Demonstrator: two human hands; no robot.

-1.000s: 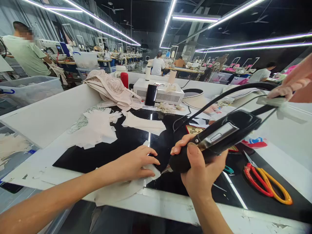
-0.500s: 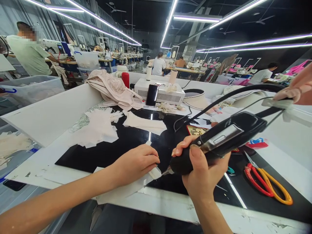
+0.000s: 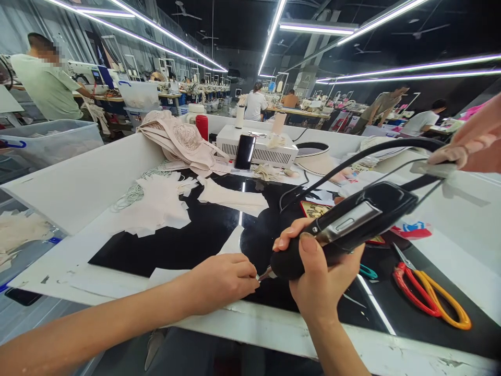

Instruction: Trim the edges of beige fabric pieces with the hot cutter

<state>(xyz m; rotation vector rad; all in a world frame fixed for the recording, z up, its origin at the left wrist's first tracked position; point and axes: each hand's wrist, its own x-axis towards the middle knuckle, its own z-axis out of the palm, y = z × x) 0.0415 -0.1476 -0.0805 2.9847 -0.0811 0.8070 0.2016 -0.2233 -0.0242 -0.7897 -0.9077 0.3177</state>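
Observation:
My left hand (image 3: 229, 282) is closed in a pinch on a white fabric piece (image 3: 233, 241) at the front edge of the black board. Parts of that piece show behind and to the left of the fingers. In my right hand (image 3: 323, 277) is a black corded hand tool (image 3: 348, 219) with a silver lever and a metal tip. Its tip (image 3: 266, 272) points left, right at my left fingertips; whether it touches the fabric I cannot tell. A thick black cable (image 3: 336, 167) arches from the tool's rear end.
Another hand (image 3: 465, 149) is at the cable, upper right. Red-and-orange scissors (image 3: 430, 292) lie at the right. White fabric pieces (image 3: 156, 206), a standing phone (image 3: 245, 151), a white vented box (image 3: 270, 143) and stacked beige bra pieces (image 3: 180, 138) are farther back. A low white wall (image 3: 78, 183) borders the left.
My left hand has shifted slightly down and the fabric in it has turned, showing more behind the fingers. The tool in my right hand has moved a little left.

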